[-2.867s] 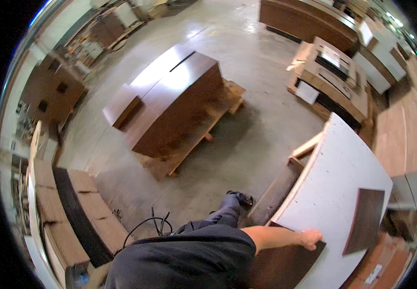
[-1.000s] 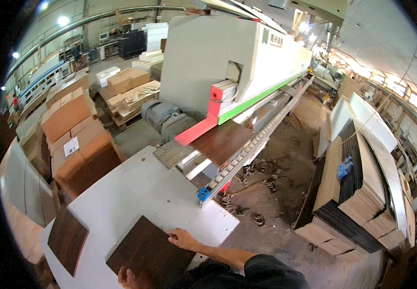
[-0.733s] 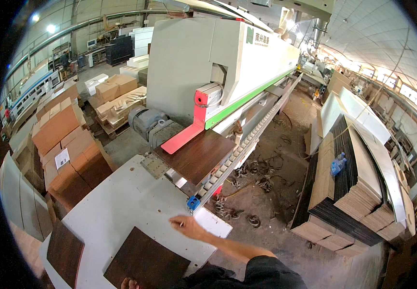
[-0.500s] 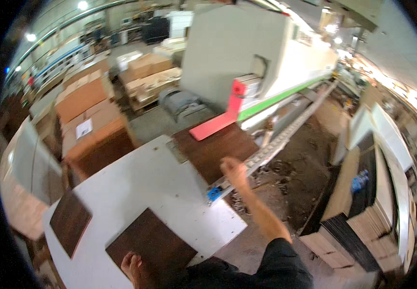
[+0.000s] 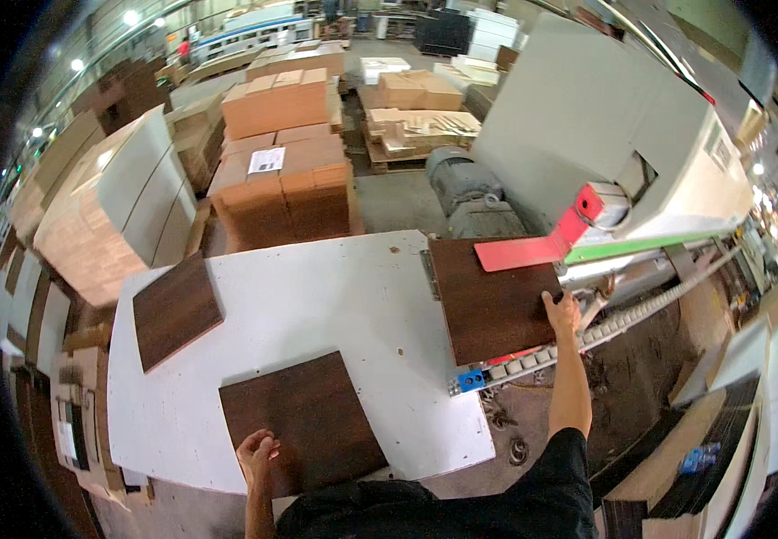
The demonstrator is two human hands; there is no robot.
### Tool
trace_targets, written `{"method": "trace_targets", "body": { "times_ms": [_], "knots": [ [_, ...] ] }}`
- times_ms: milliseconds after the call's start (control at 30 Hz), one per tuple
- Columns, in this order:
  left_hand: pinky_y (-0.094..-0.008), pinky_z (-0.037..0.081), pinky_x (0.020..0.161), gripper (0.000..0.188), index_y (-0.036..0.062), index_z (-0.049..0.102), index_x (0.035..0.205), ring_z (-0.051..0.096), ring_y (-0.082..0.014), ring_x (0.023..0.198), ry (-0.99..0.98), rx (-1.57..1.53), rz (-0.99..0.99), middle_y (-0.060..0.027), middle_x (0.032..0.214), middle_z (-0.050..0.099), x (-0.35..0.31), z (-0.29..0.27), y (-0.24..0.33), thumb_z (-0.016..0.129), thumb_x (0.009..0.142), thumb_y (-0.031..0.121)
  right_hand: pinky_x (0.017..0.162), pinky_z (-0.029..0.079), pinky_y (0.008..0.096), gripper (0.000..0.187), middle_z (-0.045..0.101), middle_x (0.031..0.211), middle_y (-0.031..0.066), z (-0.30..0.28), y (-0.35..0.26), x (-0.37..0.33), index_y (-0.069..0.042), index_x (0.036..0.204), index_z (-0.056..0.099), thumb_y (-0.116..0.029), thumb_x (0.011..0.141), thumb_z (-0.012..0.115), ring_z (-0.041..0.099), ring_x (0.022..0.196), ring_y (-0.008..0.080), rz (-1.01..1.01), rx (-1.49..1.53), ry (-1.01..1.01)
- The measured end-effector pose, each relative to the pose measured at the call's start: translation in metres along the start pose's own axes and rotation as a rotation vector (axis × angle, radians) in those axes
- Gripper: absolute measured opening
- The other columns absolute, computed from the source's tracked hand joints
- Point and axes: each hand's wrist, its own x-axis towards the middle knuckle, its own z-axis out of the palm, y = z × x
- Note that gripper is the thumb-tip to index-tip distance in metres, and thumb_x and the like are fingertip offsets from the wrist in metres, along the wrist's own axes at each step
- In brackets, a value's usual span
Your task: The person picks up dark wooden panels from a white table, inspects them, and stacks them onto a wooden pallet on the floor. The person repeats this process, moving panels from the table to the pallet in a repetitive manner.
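Note:
My right hand (image 5: 562, 312) grips the right edge of a dark brown wood-grain board (image 5: 492, 310), its thumb on the top face. That board lies flat at the white table's right end, partly under a red flat arm (image 5: 532, 250) of the machine. Over the left side of a second dark brown board (image 5: 308, 418), close to my body, is my left hand (image 5: 259, 452), its fingers curled in with nothing visible in them. A third dark brown board (image 5: 176, 310) lies apart at the table's left side.
The white table (image 5: 317, 296) borders a large pale machine (image 5: 577, 117) with a chain rail (image 5: 622, 323) and a blue end block (image 5: 470, 381). A motor (image 5: 470, 189) sits behind. Stacked brown panels (image 5: 285, 193) stand beyond the table; leaning boards (image 5: 721, 449) stand at right.
The view has swung left, so the table and machine appear farther right. My right hand stays at the edge of the board by the machine; my left stays over the near board.

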Motion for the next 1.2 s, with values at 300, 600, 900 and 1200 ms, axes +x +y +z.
{"method": "trace_targets", "body": {
  "times_ms": [300,600,900,1200],
  "knots": [
    [-0.0304,0.055,0.072,0.03,-0.0076,0.066,0.111,0.067,-0.0172,0.084,-0.044,-0.036,-0.019,-0.0114,0.094,0.069,0.015,0.028,0.011,0.065,0.09,0.014,0.107,0.037,0.0406,0.086,0.051,0.14,0.0247,0.034,-0.034,-0.014,0.007,0.142,0.043,-0.055,0.087,0.067,0.049,0.13,0.0326,-0.104,0.705,-0.612],
    [-0.0386,0.049,0.092,0.073,-0.0089,0.045,0.136,0.06,-0.026,0.107,-0.043,-0.002,0.071,-0.0195,0.121,0.06,0.082,0.057,0.073,0.069,0.09,0.042,0.079,0.046,0.0362,0.051,0.062,0.09,0.0196,0.026,-0.167,-0.187,0.006,0.108,0.061,-0.044,0.1,0.052,0.056,0.084,0.0232,-0.475,0.582,-0.362],
    [-0.0416,0.051,0.096,0.056,-0.0028,0.06,0.12,0.061,-0.0259,0.114,-0.156,-0.1,0.286,-0.0171,0.119,0.066,0.03,-0.01,0.155,0.086,0.076,0.02,0.063,0.044,0.0349,0.039,0.061,0.082,0.0112,-0.045,-0.219,-0.282,0.006,0.101,0.059,-0.033,0.097,0.057,0.051,0.067,0.0215,-0.862,1.01,0.021],
    [-0.0539,0.044,0.103,0.049,0.0065,0.063,0.095,0.042,-0.0403,0.137,-0.175,-0.144,1.021,-0.0192,0.131,0.06,0.017,-0.062,0.163,0.074,0.081,0.052,0.097,0.05,0.0411,0.057,0.062,0.121,0.015,0.015,-0.219,-0.276,0.0,0.119,0.058,-0.05,0.092,0.064,0.059,0.114,0.0271,-1.045,1.217,-0.425]
  ]
}}
